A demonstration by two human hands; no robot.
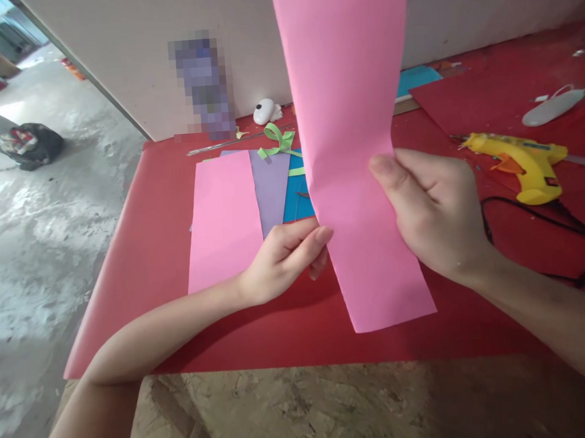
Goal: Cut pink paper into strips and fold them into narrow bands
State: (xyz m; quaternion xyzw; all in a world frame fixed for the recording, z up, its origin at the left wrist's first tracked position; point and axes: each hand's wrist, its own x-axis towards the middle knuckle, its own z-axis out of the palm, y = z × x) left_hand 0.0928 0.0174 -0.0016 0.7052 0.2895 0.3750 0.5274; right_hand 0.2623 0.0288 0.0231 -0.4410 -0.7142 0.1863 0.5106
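Observation:
A long strip of pink paper (pixel 347 75) stands upright in front of me, its top running out of view. My left hand (pixel 288 256) pinches its left edge low down, thumb in front. My right hand (pixel 435 209) grips the right edge a little higher, thumb on the near face and fingers partly hidden behind. The strip bends slightly near the hands. Left of it, a second pink sheet (pixel 224 210) lies on the red table (pixel 148 242), partly over a purple sheet (pixel 273 187). A blue sheet (pixel 296 202) shows beside the purple one.
On the right lies a yellow glue gun (pixel 523 159) with a black cord (pixel 578 232). Curled green strips (pixel 279 140) and a white rounded object (pixel 266 111) sit at the back by the wall. A white device (pixel 552 107) lies far right. The table's left edge drops to a concrete floor (pixel 29 251).

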